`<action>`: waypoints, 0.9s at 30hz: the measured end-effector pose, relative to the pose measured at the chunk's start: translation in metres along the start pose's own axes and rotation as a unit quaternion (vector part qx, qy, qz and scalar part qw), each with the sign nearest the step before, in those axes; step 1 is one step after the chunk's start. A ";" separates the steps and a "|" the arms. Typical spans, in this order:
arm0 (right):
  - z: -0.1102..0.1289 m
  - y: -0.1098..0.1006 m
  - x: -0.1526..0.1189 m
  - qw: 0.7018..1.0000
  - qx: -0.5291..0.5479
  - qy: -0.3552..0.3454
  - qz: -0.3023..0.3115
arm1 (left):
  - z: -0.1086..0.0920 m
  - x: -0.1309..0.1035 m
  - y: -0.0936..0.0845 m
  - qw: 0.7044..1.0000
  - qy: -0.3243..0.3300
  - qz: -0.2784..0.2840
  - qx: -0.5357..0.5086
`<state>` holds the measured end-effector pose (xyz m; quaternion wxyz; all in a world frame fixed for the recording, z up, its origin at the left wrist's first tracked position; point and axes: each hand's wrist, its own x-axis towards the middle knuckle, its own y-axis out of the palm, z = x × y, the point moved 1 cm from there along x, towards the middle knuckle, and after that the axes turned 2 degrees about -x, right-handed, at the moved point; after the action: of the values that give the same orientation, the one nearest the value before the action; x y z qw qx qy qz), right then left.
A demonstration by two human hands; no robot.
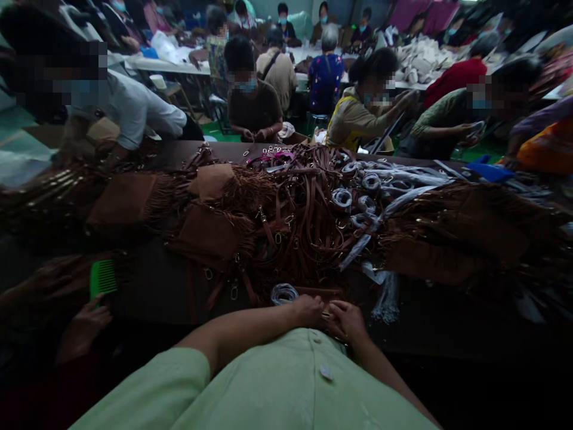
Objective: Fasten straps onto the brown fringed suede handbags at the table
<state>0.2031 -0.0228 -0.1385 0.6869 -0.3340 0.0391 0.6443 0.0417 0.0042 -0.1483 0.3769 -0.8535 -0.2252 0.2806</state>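
Crosswise, a brown strap (pixel 329 292) lies just past the left hand (pixel 308 310), the right hand (pixel 348 321) farther. Fingers curl inward; whether they pinch anything, I can't tell.

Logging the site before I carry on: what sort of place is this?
Probably a leather-goods workshop: fringed brown bags or pieces and a tangle of straps with metal clasps fill the table, and masked people sit at benches behind.

Finishes, clocked from wearer (pixel 286 385)
Comb (pixel 102 278), nine o'clock: smooth plastic. Fringed bag (pixel 206 234), eleven: matt, suede-like. Wrapped coil (pixel 374 183), one: glossy plastic.
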 end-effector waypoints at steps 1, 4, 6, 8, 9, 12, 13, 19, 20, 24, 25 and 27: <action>0.001 0.000 0.001 1.000 0.015 0.006 -0.002 | 0.003 0.001 0.000 0.999 -0.035 -0.007 -0.033; 0.003 0.000 0.003 0.998 0.056 0.011 0.018 | 0.013 0.004 0.003 0.977 -0.152 -0.032 -0.148; 0.002 0.000 0.005 0.997 0.076 0.019 0.026 | 0.016 0.006 0.005 0.965 -0.178 -0.044 -0.187; 0.000 -0.001 0.009 0.995 0.090 0.028 0.029 | 0.016 0.005 0.005 0.969 -0.156 -0.058 -0.185; -0.001 -0.002 0.011 0.995 0.089 0.031 0.032 | 0.015 0.004 0.004 0.972 -0.140 -0.062 -0.178; -0.008 -0.001 0.015 0.997 0.035 0.010 0.064 | 0.014 0.001 0.001 0.976 -0.115 -0.047 -0.181; -0.010 0.001 0.016 0.997 0.009 -0.001 0.077 | 0.015 -0.001 0.000 0.974 -0.116 -0.037 -0.189; -0.027 0.019 0.014 0.991 -0.056 -0.009 0.121 | 0.026 -0.002 0.006 0.964 -0.120 -0.056 -0.229; -0.028 0.022 0.014 0.991 -0.052 -0.002 0.122 | 0.027 -0.001 0.008 0.959 -0.128 -0.065 -0.243; -0.031 0.021 0.017 0.994 0.004 0.031 0.106 | 0.024 0.005 0.012 0.925 -0.143 -0.094 -0.340; -0.031 0.020 0.017 0.994 0.020 0.038 0.105 | 0.023 0.006 0.013 0.910 -0.143 -0.095 -0.378; -0.027 0.017 0.017 0.993 0.038 0.041 0.106 | 0.019 0.009 0.017 0.872 -0.144 -0.093 -0.458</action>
<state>0.2004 -0.0231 -0.1748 0.6246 -0.3273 0.1269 0.6976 0.0389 0.0089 -0.1753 -0.0681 -0.8560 -0.4584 0.2293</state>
